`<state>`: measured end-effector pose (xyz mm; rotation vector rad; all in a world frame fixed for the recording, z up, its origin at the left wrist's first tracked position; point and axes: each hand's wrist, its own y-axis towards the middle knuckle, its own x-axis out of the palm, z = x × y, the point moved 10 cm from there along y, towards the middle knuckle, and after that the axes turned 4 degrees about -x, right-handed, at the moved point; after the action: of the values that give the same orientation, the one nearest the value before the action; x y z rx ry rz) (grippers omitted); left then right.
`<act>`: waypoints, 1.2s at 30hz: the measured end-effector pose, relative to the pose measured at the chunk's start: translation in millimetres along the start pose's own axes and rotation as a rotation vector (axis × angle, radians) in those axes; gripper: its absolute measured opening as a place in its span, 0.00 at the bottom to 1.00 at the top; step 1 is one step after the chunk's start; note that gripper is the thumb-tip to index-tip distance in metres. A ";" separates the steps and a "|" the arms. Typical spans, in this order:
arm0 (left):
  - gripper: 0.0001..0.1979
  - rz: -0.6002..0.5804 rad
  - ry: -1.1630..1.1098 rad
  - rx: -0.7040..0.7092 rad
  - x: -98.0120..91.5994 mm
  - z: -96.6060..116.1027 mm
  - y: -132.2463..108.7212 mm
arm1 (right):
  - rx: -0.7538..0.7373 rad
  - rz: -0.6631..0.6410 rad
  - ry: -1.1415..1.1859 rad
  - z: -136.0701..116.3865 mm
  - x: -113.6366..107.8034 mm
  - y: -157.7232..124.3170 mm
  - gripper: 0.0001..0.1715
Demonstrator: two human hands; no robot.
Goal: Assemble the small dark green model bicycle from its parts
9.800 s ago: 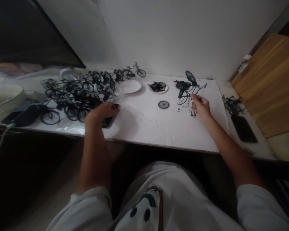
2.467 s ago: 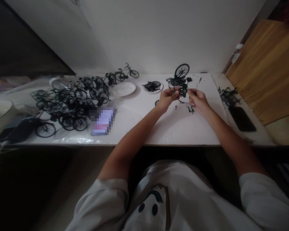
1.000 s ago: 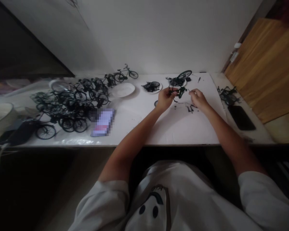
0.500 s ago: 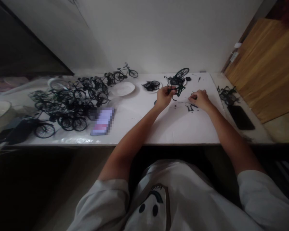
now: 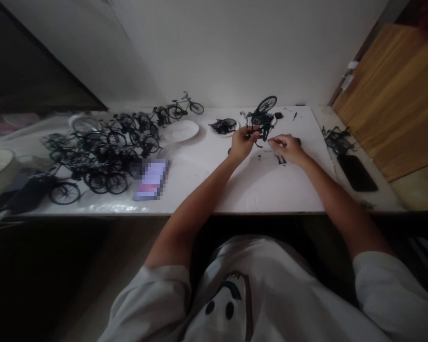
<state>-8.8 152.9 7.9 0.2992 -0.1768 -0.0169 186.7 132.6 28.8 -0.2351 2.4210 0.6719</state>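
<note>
My left hand [image 5: 243, 142] is closed around part of a dark model bicycle [image 5: 267, 105], held above the white tabletop with one wheel pointing up and away from me. Close by on the right, my right hand [image 5: 287, 146] has its fingers pinched together beside the bicycle's lower end. Whatever those fingertips hold is too small to make out. Small dark parts [image 5: 281, 160] lie on the table just below my right hand. Behind the held bicycle is a plate of dark pieces, mostly covered from view.
Many assembled model bicycles [image 5: 107, 156] crowd the table's left side. A white plate [image 5: 181, 131], another with bicycle parts [image 5: 224, 126] and a lit phone [image 5: 151, 179] lie nearer the middle. At right are a dark phone [image 5: 356, 173], more frames [image 5: 338, 140] and a wooden board [image 5: 395, 95].
My right hand has moved left from over the loose parts to the held bicycle. The bicycle in my left hand has shifted and tilted slightly.
</note>
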 end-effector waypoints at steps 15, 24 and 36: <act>0.19 -0.161 -0.100 -0.143 18.3 -4.8 -8.3 | 0.026 0.080 0.010 -0.7 -3.0 -4.2 0.15; 0.22 -0.244 -0.050 -0.201 18.8 -7.7 -6.6 | 0.028 0.108 -0.019 2.5 -5.3 -5.0 0.15; 0.24 -0.186 -0.044 -0.170 12.0 -15.1 0.0 | 0.031 0.012 -0.051 1.3 -25.9 -1.4 0.16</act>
<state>5.6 156.8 -4.3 0.1453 -0.1894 -0.2214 208.5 132.3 42.9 -0.1884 2.3839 0.6373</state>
